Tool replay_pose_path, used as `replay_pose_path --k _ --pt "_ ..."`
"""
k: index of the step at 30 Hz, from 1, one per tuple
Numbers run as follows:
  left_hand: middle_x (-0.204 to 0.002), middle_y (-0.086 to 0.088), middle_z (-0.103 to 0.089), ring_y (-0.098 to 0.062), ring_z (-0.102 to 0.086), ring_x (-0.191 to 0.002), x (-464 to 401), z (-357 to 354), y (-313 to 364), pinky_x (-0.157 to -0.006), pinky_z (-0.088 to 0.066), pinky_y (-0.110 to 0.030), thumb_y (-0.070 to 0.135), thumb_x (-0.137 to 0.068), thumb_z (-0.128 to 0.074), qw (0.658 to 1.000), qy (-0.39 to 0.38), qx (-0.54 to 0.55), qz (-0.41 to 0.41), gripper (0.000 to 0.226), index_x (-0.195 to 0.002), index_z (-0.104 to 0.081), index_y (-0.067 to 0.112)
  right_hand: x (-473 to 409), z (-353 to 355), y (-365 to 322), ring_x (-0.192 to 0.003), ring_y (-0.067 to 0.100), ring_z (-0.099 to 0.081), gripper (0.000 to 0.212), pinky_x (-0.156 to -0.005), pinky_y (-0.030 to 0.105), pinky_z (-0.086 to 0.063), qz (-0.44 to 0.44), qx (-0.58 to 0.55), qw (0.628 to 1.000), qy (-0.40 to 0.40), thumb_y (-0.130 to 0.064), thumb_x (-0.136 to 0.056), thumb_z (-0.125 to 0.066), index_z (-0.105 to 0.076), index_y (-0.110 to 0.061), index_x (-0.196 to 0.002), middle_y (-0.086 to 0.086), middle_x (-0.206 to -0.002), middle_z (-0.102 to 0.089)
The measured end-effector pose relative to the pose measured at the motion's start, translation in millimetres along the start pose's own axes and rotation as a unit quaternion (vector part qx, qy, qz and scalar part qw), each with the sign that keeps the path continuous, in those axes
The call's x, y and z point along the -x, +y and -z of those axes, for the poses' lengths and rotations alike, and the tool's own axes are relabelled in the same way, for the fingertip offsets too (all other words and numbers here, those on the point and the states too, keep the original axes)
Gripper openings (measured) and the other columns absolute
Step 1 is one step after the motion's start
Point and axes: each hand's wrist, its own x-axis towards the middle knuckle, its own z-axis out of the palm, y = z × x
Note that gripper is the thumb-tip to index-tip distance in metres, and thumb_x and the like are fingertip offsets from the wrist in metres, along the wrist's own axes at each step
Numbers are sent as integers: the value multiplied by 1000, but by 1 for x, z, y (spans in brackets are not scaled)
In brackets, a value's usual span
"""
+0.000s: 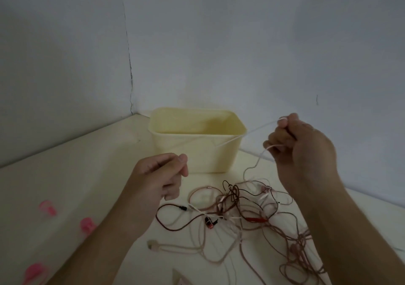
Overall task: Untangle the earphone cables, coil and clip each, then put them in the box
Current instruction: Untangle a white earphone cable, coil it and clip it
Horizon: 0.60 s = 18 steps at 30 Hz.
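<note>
I have one thin white earphone cable (232, 139) stretched taut between my hands, running just in front of the open pale-yellow plastic box (175, 151). My right hand (302, 151) is raised just right of the box, fingers curled round the cable with a loose loop trailing from it down toward the heap. My left hand (160, 175) sits just below the box's front left corner, thumb and fingers closed as if pinching the cable's other end — though the strand itself is too faint there for me to be sure. The rest, a tangled heap of brown, pink and white earphone cables (245, 210), lies on the cream tabletop (65, 186) below the box, spreading toward its lower right. Three blurred pink plastic clips (87, 224) lie well to the lower left of the box, seemingly untouched. As I judge it, I am barely started — one cable half drawn free, nothing coiled or clipped. What I can see of the box's inside holds nothing.
</note>
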Motion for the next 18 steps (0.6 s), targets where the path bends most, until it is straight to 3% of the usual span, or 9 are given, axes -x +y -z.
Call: replay_pose_path --k 4,6,7,9,11,13,14,16,18 --pt "-65 -3 -22 -15 -24 -52 1 4 3 -49 -30 -25 18 -95 -64 997 -12 82 7 22 -79 -62 4 -1 6 -8 -54 13 -36 36 -62 26 -41 17 -36 998 45 -15 -111 -47 -57 -17 -77 -4 -60 -37" --pt "-67 -5 -20 -14 -24 -52 1 4 3 -48 -33 -24 16 -98 -59 996 -22 92 -3 19 -85 -61 3 -2 9 -7 -55 16 -43 32 -62 30 -47 19 90 994 63 -11 -105 -54 -62 -13 -74 -1 -58 -45" --pt "-68 -5 -19 -14 -23 -52 2 3 3 -47 -32 -24 17 -98 -62 996 -22 81 -7 18 -88 -61 3 -3 11 -4 -59 18 -50 27 -65 34 -49 25 214 975 61 -8 -100 -59 -67 -11 -75 1 -59 -54" --pt "-66 -5 -19 -16 -19 -52 2 0 2 -47 -26 -23 22 -96 -65 999 -15 33 -12 19 -90 -63 3 0 10 1 -77 19 -64 14 -75 34 -51 42 461 886 11 -7 -91 -68 -77 -17 -92 0 -87 -74" --pt "-62 -5 -22 -18 -17 -53 4 -5 1 -49 -21 -25 26 -97 -70 1000 -13 -23 -16 20 -90 -69 7 11 3 4 -107 12 -63 43 -86 27 -49 60 609 786 -86 -7 -86 -69 -70 -26 -125 -5 -129 -64" --pt "-56 0 -29 -18 -20 -51 6 -10 0 -50 -21 -25 30 -94 -68 996 -12 -78 -28 19 -89 -74 14 24 -9 1 -136 8 -46 72 -108 28 -45 96 624 746 -213 -6 -84 -68 -52 -32 -149 -14 -149 -43" --pt "-53 5 -34 -16 -24 -49 8 -13 0 -50 -23 -24 30 -93 -66 994 -14 -104 -38 19 -88 -76 15 32 -16 2 -144 2 -37 80 -117 24 -37 98 610 734 -283 -7 -85 -69 -44 -36 -155 -19 -154 -38" --pt "-49 11 -42 -9 -31 -46 9 -17 -1 -47 -28 -19 22 -97 -66 988 -16 -144 -54 17 -87 -78 15 44 -25 11 -141 -8 -39 78 -115 12 -33 82 606 697 -375 -17 -90 -71 -39 -43 -157 -25 -152 -45" --pt "-50 14 -50 -1 -37 -44 8 -17 -2 -46 -31 -12 12 -98 -66 986 -3 -158 -56 17 -86 -79 11 49 -30 21 -105 -6 -65 43 -94 21 -54 76 622 677 -385 -33 -97 -68 -56 -42 -138 -21 -114 -71"
